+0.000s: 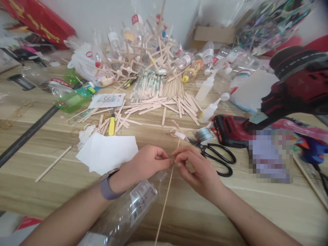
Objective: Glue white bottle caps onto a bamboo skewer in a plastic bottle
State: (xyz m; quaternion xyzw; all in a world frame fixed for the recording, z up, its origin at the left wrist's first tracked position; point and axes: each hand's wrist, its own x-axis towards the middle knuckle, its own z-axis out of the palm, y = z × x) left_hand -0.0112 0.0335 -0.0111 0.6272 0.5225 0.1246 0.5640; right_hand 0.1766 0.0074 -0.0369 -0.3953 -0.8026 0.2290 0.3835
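My left hand, with a watch on its wrist, is closed in a pinch near the middle of the table. Its fingertips almost meet those of my right hand, which is pinched too. A thin wooden stick runs between the hands, with a small white piece near its upper end. Something tiny and greenish shows at the fingertips, too small to make out. Below my left forearm lies a clear plastic bottle. Black-handled scissors lie right of my right hand, beside a spool of thread.
White paper lies left of my hands, near a yellow-handled tool. Craft sticks, glue bottles and plastic bottles stand or lie behind. A red power tool is at the right. A loose stick lies left.
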